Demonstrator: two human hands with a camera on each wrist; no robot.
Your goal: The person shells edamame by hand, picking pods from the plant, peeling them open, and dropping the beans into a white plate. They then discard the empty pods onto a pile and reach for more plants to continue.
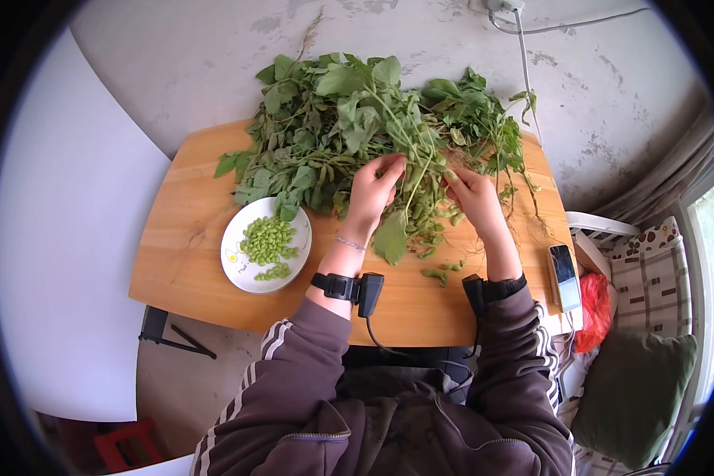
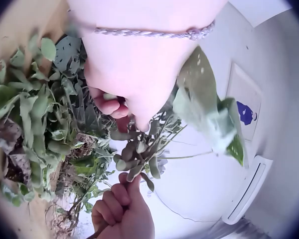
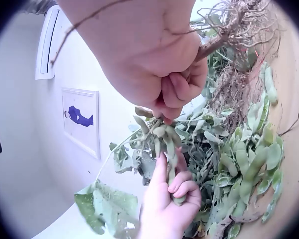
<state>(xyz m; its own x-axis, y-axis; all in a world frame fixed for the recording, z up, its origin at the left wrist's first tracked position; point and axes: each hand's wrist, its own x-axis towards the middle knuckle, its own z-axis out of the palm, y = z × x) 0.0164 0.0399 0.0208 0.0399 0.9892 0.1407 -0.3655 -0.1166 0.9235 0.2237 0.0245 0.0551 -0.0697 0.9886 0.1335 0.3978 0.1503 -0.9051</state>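
Worktop (image 1: 174,238) under L hand (image 1: 373,188) & R hand (image 1: 474,198), w/ bean-plant heap (image 1: 317,135) just beyond. Plate (image 1: 297,262) sits left of L hand, heap leaves overlapping its rim — a rough tug could tip it or drop bits on the shelled beans (image 1: 266,238). R hand grips a rooted stem (image 3: 214,47), L hand's fingers curl round a pod (image 3: 178,200), pod cluster (image 3: 162,137) b/w them — yanking might snap the stem.

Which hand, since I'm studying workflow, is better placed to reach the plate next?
Likely the left hand: it is nearer the plate and holds a pod, while the right hand grips a stem.
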